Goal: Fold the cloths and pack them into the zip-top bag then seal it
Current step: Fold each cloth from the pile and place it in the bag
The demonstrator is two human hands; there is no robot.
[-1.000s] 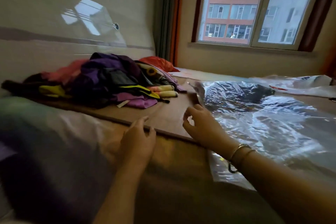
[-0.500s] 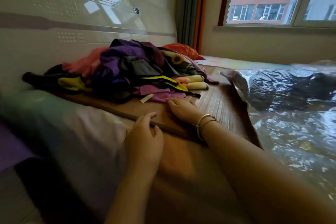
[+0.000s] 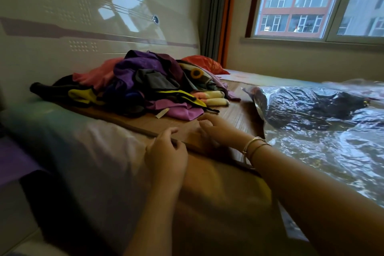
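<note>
A bed [image 3: 87,151] runs across the view beneath a glossy pale headboard wall [image 3: 62,6] on the left, which mirrors the bright window. At the far left a purple sheet [image 3: 14,164] hangs over the bed's edge. A brown woven mat [image 3: 239,110] lies on the mattress, and on it, against the wall, sits an unfolded heap of cloths [image 3: 145,85] in purple, pink, grey, black and yellow, with an orange-red cushion [image 3: 203,64] just behind it. Near the middle, the left hand [image 3: 166,154] rests on the mat's front edge, its fingers loosely curled over the edge and holding nothing that can be seen. Just beside it, the right hand [image 3: 218,131], with thin gold bangles [image 3: 254,145] at the wrist, hovers near the nearest pink cloth, fingers relaxed and slightly spread, not gripping. To the right, a large clear zip-top bag [image 3: 311,127] lies flat and crinkled on the bed, with dark cloth inside its far end. Behind, grey and orange curtains [image 3: 218,12] hang beside a window [image 3: 311,0] showing a red-brick building opposite.
</note>
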